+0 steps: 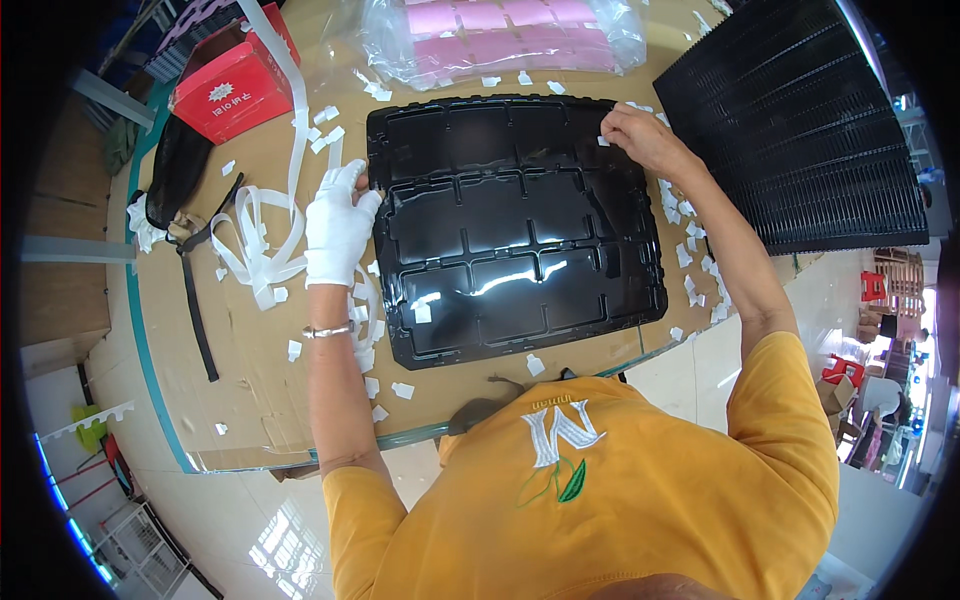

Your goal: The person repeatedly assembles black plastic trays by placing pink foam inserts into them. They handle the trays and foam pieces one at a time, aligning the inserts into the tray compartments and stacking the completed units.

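A large black plastic tray with moulded ridges lies in front of me on a cardboard-covered table. My left hand, in a white glove with bare fingertips showing, is closed at the tray's left edge, its thumb against the rim. Over the tray's upper right corner is my bare right hand, its fingers pinched on a small white sticker-like piece. Another white piece sits on the tray's lower left part. White tape strip lies in loose loops left of my gloved hand.
Small white scraps are scattered around the tray. A stack of black ridged trays stands at the right. Pink pieces in clear plastic lie at the back. A red box and a black strap are at the left.
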Motion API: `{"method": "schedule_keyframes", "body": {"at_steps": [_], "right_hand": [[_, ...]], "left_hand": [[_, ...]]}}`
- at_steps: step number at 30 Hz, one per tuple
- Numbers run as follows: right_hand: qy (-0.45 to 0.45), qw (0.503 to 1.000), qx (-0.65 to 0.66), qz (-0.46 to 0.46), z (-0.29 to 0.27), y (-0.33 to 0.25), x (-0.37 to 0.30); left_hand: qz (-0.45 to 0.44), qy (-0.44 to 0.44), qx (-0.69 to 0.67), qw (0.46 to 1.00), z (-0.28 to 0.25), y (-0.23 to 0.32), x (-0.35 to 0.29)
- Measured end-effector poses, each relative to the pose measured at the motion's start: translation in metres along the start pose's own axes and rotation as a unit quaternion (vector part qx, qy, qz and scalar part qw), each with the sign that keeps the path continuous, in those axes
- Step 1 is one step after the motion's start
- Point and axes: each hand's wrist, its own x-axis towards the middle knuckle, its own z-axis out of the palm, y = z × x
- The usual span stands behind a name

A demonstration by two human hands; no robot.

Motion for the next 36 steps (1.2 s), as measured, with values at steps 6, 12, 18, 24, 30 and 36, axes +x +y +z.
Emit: {"method": "schedule_keyframes", "body": {"at_steps": [6, 12, 18, 24, 30, 36], "right_hand": [[0.007, 0.998, -0.065, -0.020, 0.008, 0.006, 0.009], [0.004, 0.995, -0.102, 0.004, 0.010, 0.002, 0.014], [0.059, 0.984, -0.167, -0.004, 0.019, 0.001, 0.009], [0.184, 0.955, -0.199, -0.118, 0.021, -0.015, -0.021], [0.185, 0.957, -0.222, -0.024, -0.020, -0.027, -0.099], [0.202, 0.975, -0.091, 0.038, -0.007, -0.041, -0.095]], "left_hand": [[0.001, 0.004, 0.001, 1.000, 0.002, -0.003, -0.001], [0.002, 0.004, -0.015, 1.000, 0.001, -0.002, -0.002], [0.019, 0.013, -0.006, 1.000, 0.003, -0.008, 0.000], [0.023, 0.009, -0.006, 1.000, 0.005, -0.011, 0.004], [0.017, 0.009, -0.013, 1.000, 0.004, -0.008, 0.005], [0.047, 0.024, 0.030, 0.998, 0.004, -0.018, 0.003]]}}
